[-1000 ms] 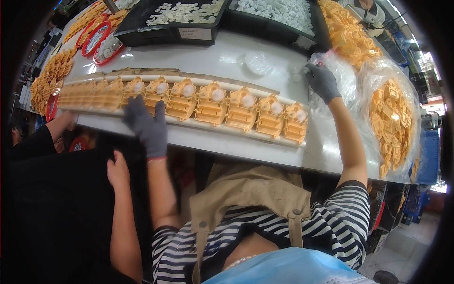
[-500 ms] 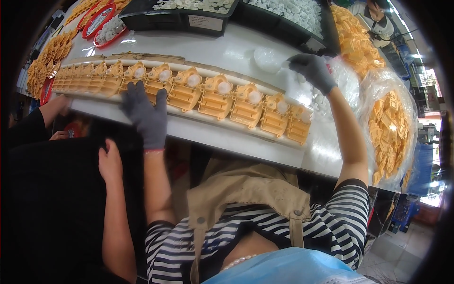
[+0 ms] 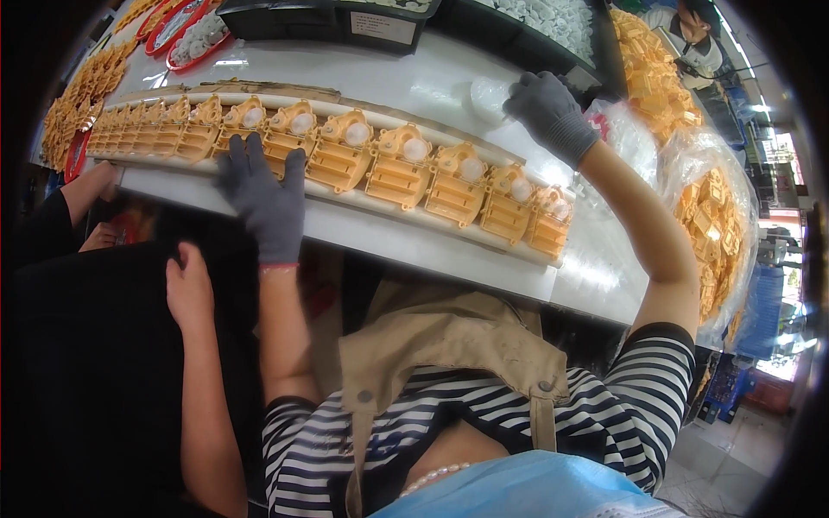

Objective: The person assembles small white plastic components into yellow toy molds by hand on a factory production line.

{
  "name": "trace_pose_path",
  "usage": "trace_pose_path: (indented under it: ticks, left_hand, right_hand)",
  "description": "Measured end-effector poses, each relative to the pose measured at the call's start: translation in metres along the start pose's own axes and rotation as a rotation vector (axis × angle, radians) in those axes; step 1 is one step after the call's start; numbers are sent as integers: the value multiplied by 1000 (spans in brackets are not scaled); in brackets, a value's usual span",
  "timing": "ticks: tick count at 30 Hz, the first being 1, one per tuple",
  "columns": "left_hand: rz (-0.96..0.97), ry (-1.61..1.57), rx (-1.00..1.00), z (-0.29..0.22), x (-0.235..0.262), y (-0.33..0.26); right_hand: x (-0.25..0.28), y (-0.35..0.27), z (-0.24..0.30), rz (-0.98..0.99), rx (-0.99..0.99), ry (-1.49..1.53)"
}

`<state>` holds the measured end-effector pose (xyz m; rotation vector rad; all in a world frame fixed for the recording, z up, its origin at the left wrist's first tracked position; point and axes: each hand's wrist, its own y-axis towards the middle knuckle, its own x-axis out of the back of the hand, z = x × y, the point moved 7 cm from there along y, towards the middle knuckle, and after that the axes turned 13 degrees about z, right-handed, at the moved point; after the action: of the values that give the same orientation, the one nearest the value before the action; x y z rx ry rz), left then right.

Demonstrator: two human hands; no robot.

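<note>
Orange plastic housings line the near edge of a white worktable, seen from the head camera, their long row resting against a pale rail and running from the table's left end toward its right. Round whitish discs sit in the upper parts of the housings toward the right end. A worker's gloved left hand is poised at the row's near side, fingers and thumb apart; whether it touches the housings behind it cannot be told. The gloved right hand reaches over the table beyond the row, fingers bent downward, beside a clear round piece; whether anything is pinched in its fingertips cannot be seen. Two black bins of small white parts, one at left and one at right, stand along the table's far edge. Loose orange parts are heaped near the far right corner, and a clear bag of orange parts rests at the right edge. Near the far left corner lies a red dish of pale pieces. At left, a co-worker's bare hand hangs below the near edge.
</note>
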<state>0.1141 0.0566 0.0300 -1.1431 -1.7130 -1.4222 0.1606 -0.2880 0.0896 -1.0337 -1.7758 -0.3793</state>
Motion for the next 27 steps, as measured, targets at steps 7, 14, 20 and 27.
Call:
trace_pose_path:
  ticks: [7, 14, 20, 27]
  left_hand:
    - [17, -15, -18, 0, 2, 0]
    - [42, 4, 3, -2, -2, 4]
    - [5, 21, -36, -4, 0, 3]
    - [42, -63, -29, -8, 7, 3]
  right_hand:
    - [-15, -12, -14, -79, -134, 393]
    - [-64, -30, -24, 0, -491, 1163]
    - [-72, -51, -32, -320, -623, 1820]
    - [-47, -35, -11, -621, 159, 2813]
